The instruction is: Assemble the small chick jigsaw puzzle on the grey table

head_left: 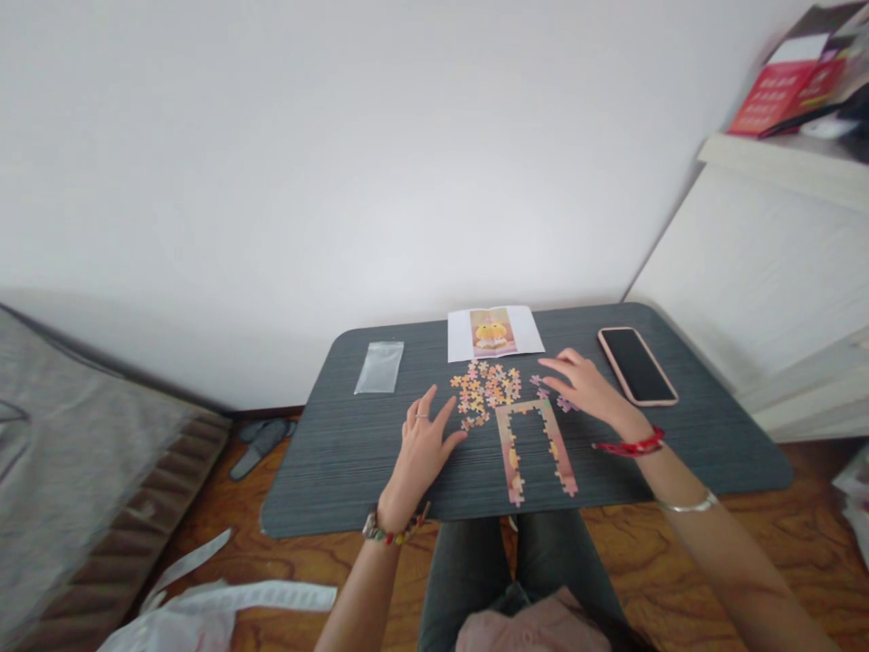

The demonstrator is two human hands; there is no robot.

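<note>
On the dark table, my left hand rests just left of a heap of loose jigsaw pieces, fingers spread and holding nothing visible. My right hand reaches in from the right with its fingers apart, over a few purple pieces; the fingers partly cover them. Between the hands lies a partly joined puzzle border. Its top and two sides are connected, and the side nearest me is open. Behind the heap is a creased white sheet with a printed picture of a yellow figure.
A clear plastic bag lies at the table's left. To the right is a phone with a pink case. The table stands against a white wall, beside a pale cabinet. Grey slippers are on the floor.
</note>
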